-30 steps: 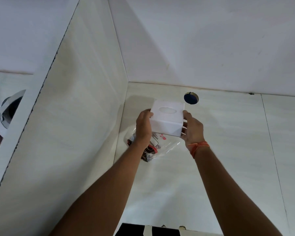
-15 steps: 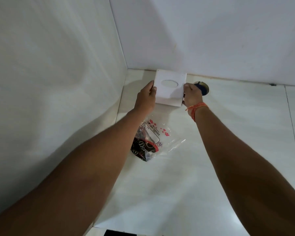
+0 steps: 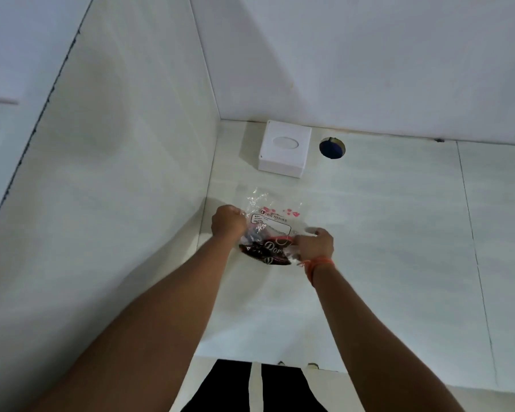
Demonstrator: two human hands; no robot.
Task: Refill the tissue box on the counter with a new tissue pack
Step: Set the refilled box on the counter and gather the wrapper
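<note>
A white tissue box (image 3: 284,151) with an oval slot on top stands on the counter in the far corner, close to both walls. Nearer to me lies a crumpled clear plastic tissue wrapper (image 3: 272,226) printed with pink hearts and a dark brown band. My left hand (image 3: 228,222) is closed on the wrapper's left edge. At the wrapper's right edge my right hand (image 3: 315,244), with an orange thread at the wrist, pinches the plastic. Both hands are well short of the box.
A pale counter (image 3: 384,263) meets a side wall (image 3: 116,173) on the left and a back wall (image 3: 369,55) behind. A round hole with something blue inside (image 3: 332,148) sits just right of the box. The counter's front edge is near my body.
Both hands let go of the tissue box, which now stands in the corner. They drew back toward me and took hold of the plastic wrapper.
</note>
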